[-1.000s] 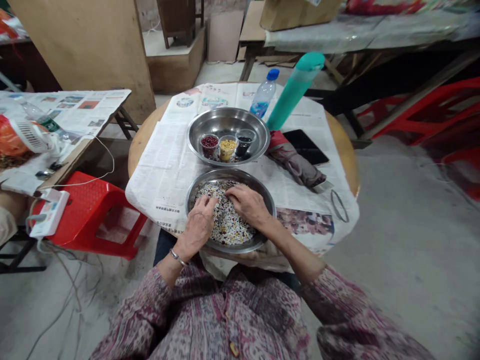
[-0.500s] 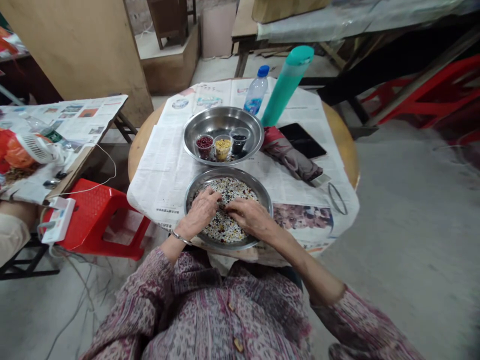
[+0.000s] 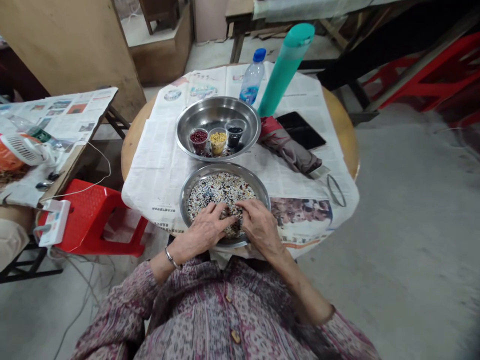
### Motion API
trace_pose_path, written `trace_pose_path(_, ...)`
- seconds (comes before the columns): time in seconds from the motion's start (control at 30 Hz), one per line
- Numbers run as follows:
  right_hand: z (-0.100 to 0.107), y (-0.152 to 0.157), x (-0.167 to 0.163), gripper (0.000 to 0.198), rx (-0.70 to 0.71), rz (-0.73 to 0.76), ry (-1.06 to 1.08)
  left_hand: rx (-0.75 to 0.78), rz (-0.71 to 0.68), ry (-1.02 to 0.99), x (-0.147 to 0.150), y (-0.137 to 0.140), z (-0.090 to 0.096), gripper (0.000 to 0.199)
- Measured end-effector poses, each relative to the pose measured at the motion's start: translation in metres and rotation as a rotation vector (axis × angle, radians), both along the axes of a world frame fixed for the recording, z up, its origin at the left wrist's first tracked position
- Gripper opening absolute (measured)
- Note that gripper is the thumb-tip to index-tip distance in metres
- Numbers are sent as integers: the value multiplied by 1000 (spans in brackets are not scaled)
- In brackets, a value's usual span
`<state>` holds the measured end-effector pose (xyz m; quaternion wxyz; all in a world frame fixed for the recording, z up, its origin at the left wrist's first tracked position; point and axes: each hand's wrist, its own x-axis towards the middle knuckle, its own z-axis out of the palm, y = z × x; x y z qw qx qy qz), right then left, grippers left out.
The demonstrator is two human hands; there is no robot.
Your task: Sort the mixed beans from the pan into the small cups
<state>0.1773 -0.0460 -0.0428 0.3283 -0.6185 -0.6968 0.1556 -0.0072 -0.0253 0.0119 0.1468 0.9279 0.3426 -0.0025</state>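
Note:
A round steel basin (image 3: pixel 265 204) in front of me holds mixed white, black, yellow and dark red grains and beans (image 3: pixel 221 187). My left hand (image 3: pixel 208 227), a bracelet at its wrist, lies over the near left part of the basin with its fingers apart, the tips touching the grains. Opposite it, my right hand (image 3: pixel 260 225) reaches over the near right rim, fingers bent and open, tips at the mix. Behind stands a second steel basin (image 3: pixel 213 107) with clear cups of red beans (image 3: pixel 198 140), yellow beans (image 3: pixel 218 141) and black beans (image 3: pixel 235 132).
Newspaper (image 3: pixel 150 175) covers the round table. A plastic bottle (image 3: pixel 253 80), a green cylinder (image 3: pixel 287 70), a folded umbrella (image 3: pixel 288 147), a black tablet (image 3: pixel 300 131) and a dark loop (image 3: pixel 336 191) lie beyond. A red stool (image 3: pixel 90 215) and power strip (image 3: pixel 54 222) are at left.
Both hands have moved toward me, from the middle of the near basin to its near side. The left fingers have spread. The view has shifted slightly.

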Motion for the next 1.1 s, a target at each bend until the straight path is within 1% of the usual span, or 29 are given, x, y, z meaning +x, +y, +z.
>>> trace_pose_path(0.03,-1,0,-2,37,6,-26,8,30,-5,12,5,3,-4,42)
trace_pose_path(0.1,-2,0,-4,39,12,-69,9,72,-47,26,14,9,-10,33)
trace_pose_path(0.17,-1,-1,-5,41,12,-95,-10,85,-99,33,20,18,-15,25)
trace_pose_path(0.23,-2,-3,-5,43,17,-101,-29,81,-93,31,23,29,-15,25)
trace_pose_path(0.33,-4,-5,-6,47,36,-94,-39,74,26,14,17,46,-12,29)
trace_pose_path(0.43,-8,-6,-6,51,98,-130,-21,96,135,-26,1,55,-9,34)
trace_pose_path(0.5,-11,-7,-6,53,156,-158,-7,138,212,-40,-12,53,-7,32)
trace_pose_path(0.57,-13,-7,-6,53,192,-169,0,162,277,-26,-23,46,-4,30)
trace_pose_path(0.6,-13,-8,-6,54,196,-168,0,156,291,-7,-27,40,-2,37)
trace_pose_path(0.67,-14,-8,-6,55,192,-173,-2,108,271,41,-32,28,2,61)
trace_pose_path(0.7,-14,-8,-6,55,186,-175,-5,75,246,61,-32,22,4,69)
trace_pose_path(0.73,-14,-8,-6,54,180,-178,-8,41,218,72,-30,16,6,70)
trace_pose_path(0.77,-13,-8,-6,53,176,-183,-11,8,194,71,-28,12,7,65)
trace_pose_path(0.87,-12,-8,-7,51,176,-193,-24,-86,156,26,-12,6,2,32)
trace_pose_path(0.9,-12,-8,-7,50,177,-197,-28,-110,146,6,-5,7,-1,24)
trace_pose_path(0.93,-12,-8,-8,49,178,-200,-31,-126,136,-16,1,10,-5,20)
trace_pose_path(1.0,-12,-8,-8,48,185,-203,-28,-138,111,-73,15,18,-13,19)
trace_pose_path(1.1,-12,-9,-9,47,216,-215,-6,-103,67,-184,29,33,-18,20)
